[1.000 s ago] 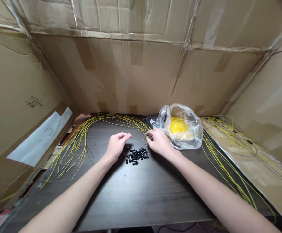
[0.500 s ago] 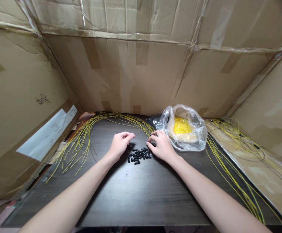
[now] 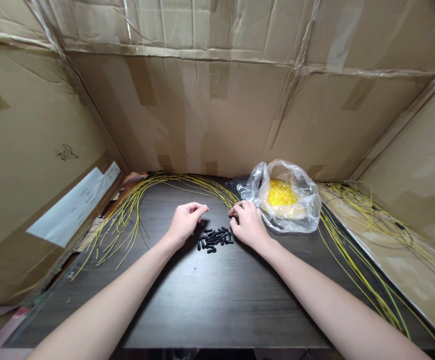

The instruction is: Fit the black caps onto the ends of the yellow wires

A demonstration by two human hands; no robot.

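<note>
My left hand (image 3: 185, 225) hovers over the dark wood tabletop (image 3: 157, 305), its fingers curled, with nothing visible in them. My right hand (image 3: 249, 225) pinches the ends of a bundle of thin yellow wires (image 3: 157, 176) at its fingertips. The bundle arcs away to the left across the far side of the table. Between and just below my hands lies a small heap of black plastic connector caps (image 3: 213, 239). Their nearest pieces are close to my right wrist but not touching it.
A clear plastic bag (image 3: 288, 197) holding yellow granules stands right of my right hand. More yellow wires (image 3: 356, 255) lie along the table's right side and over a flat cardboard sheet. Taped cardboard walls enclose the back and sides.
My right hand has moved slightly up and right, its fingers drawn closer on the wire ends. The view has shifted slightly. My left hand stays nearly still.
</note>
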